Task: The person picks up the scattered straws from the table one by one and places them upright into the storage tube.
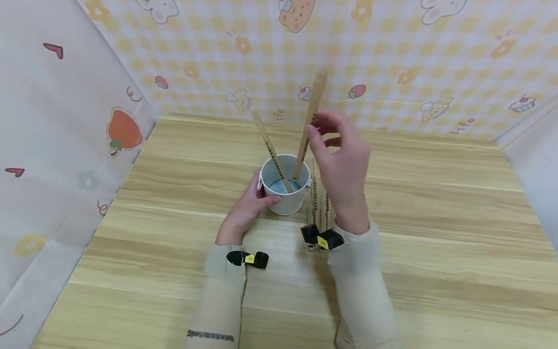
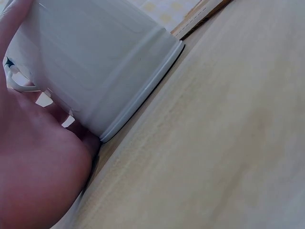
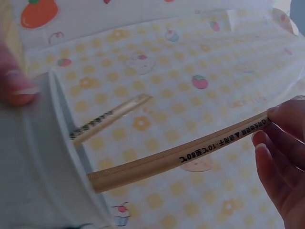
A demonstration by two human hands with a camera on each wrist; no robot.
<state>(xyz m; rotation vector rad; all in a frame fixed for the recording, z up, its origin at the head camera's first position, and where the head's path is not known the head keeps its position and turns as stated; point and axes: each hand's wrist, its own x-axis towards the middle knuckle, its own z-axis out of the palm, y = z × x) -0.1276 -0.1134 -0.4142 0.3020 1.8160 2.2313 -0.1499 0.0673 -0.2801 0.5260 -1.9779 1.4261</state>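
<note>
A small white metal bucket [image 1: 287,204] stands upright on the wooden table, with my left hand [image 1: 249,209] curled round its left side. In the left wrist view, the fingers of this hand reach behind the bucket wall [image 2: 109,52]. One wrapped straw [image 1: 271,151] leans inside the bucket, its top sticking out to the left. Between thumb and fingers, my right hand [image 1: 346,157] pinches a second wrapped straw [image 1: 306,133] by its upper part. The lower end of this straw [image 3: 143,169], printed with black lettering, is at the bucket's mouth in the right wrist view.
More wrapped straws [image 1: 312,201] lie side by side on the table, right of the bucket and partly hidden under my right forearm. Behind the wooden table [image 1: 436,194] rises a yellow checked cloth [image 1: 392,58]; a white printed cloth [image 1: 56,145] hangs at the left.
</note>
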